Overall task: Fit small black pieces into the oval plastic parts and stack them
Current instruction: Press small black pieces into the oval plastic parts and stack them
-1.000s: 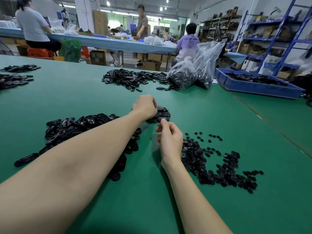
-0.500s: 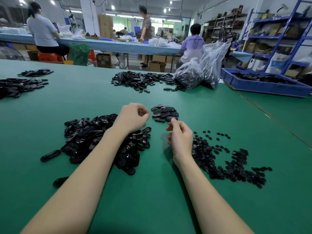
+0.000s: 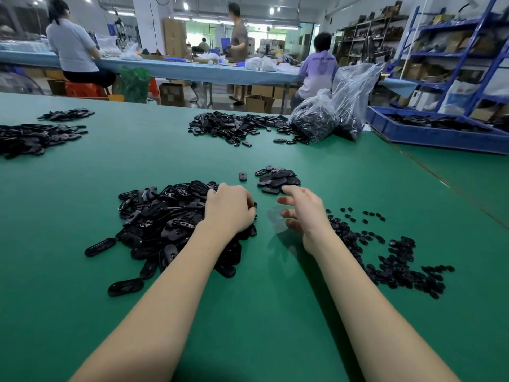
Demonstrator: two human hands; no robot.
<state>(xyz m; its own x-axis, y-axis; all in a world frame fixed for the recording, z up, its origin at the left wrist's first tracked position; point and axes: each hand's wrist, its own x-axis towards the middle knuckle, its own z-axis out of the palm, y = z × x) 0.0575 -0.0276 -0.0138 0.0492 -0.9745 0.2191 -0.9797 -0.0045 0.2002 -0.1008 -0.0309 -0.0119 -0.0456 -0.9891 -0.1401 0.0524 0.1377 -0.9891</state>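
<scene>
A heap of black oval plastic parts (image 3: 162,219) lies left of centre on the green table (image 3: 261,312). My left hand (image 3: 230,210) rests on the heap's right edge, fingers curled down around an oval part there. My right hand (image 3: 305,213) hovers just to the right with fingers spread and nothing in it. A scatter of small black pieces (image 3: 385,260) spreads to the right of that hand. Beyond both hands sits a small group of fitted oval parts (image 3: 278,179), with a single oval part (image 3: 243,176) beside it.
Further back lie another heap of oval parts (image 3: 237,126) and two clear bags of parts (image 3: 315,117). A blue tray (image 3: 440,136) stands at the far right. More black heaps (image 3: 33,136) sit far left. People work at a table behind.
My left hand has pulled back from the small group onto the oval heap. My right hand has opened its pinch and spread its fingers. The camera view has tilted down a little.
</scene>
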